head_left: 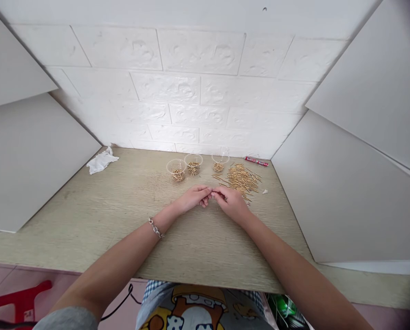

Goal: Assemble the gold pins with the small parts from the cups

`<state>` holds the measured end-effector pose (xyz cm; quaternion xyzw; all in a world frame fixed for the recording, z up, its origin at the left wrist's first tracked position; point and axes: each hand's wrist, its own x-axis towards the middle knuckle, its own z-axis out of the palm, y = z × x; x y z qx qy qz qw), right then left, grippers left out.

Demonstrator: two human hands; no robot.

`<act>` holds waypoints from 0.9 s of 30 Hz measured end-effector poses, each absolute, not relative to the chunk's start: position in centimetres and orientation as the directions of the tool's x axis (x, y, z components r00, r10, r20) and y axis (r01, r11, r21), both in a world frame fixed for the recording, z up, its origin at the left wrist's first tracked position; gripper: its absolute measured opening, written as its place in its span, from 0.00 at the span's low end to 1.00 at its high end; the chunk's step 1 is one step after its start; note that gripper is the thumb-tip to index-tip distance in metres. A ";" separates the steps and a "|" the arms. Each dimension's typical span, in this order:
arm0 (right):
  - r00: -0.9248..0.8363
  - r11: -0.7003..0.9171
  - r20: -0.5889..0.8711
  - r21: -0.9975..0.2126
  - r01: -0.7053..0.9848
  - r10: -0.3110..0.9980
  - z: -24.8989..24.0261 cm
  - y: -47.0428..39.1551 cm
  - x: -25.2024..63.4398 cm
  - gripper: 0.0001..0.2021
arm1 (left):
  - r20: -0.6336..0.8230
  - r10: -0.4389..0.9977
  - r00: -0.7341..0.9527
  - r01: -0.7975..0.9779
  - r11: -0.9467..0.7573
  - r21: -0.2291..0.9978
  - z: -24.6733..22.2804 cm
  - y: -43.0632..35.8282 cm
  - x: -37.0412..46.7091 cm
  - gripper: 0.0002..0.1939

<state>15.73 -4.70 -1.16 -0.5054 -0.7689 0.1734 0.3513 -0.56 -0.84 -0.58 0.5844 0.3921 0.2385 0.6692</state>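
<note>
My left hand [197, 197] and my right hand [229, 200] meet fingertip to fingertip over the table, both closed in a pinch. Whatever lies between the fingers is too small and covered to make out. Just beyond my right hand spreads a pile of thin gold-coloured sticks [243, 178]. Behind my left hand stand two clear plastic cups, a left cup [176, 168] and a middle cup [193, 163], each with small gold-coloured pieces inside. A third clear cup [220, 160], to their right, holds a smaller amount of such pieces.
A crumpled white tissue [102, 160] lies at the back left of the wooden table [129, 183]. A red tube-like item [256, 161] rests at the back right. White panels [356, 192] flank both sides, and a white brick-patterned wall [184, 89] closes the back.
</note>
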 end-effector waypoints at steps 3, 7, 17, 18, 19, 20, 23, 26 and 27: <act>-0.241 0.427 0.363 -0.622 0.657 0.900 -1.1 -4.7 15.7 0.10 | -0.245 0.771 0.588 0.137 0.203 0.969 -0.5 -0.8 -0.6 0.20; -0.242 0.429 0.363 -0.631 0.647 0.900 -1.0 -4.7 15.7 0.10 | -0.239 0.767 0.595 0.135 0.198 0.971 -0.4 -0.8 -0.6 0.21; -0.244 0.421 0.351 -0.634 0.649 0.904 -1.3 -4.7 15.8 0.09 | -0.224 0.764 0.605 0.157 0.162 0.974 -0.7 -0.7 -0.6 0.20; -0.241 0.417 0.348 -0.635 0.651 0.906 -1.3 -4.7 15.8 0.09 | -0.222 0.764 0.606 0.160 0.156 0.975 -0.8 -0.7 -0.6 0.19; -0.238 0.412 0.344 -0.636 0.653 0.908 -1.3 -4.7 15.7 0.09 | -0.220 0.764 0.607 0.165 0.150 0.975 -0.8 -0.7 -0.6 0.19; -0.237 0.407 0.338 -0.637 0.655 0.911 -1.3 -4.7 15.7 0.09 | -0.217 0.765 0.606 0.171 0.141 0.975 -0.9 -0.7 -0.5 0.19; -0.243 0.394 0.314 -0.635 0.665 0.918 -1.2 -4.8 15.7 0.08 | -0.207 0.770 0.603 0.191 0.112 0.975 -0.9 -0.7 -0.4 0.18; -0.252 0.375 0.280 -0.632 0.678 0.926 -1.2 -4.7 15.6 0.08 | -0.205 0.775 0.597 0.209 0.095 0.973 -0.9 -0.7 -0.3 0.17; -0.255 0.372 0.273 -0.632 0.680 0.928 -1.2 -4.7 15.6 0.08 | -0.206 0.777 0.594 0.216 0.093 0.972 -1.0 -0.8 -0.3 0.17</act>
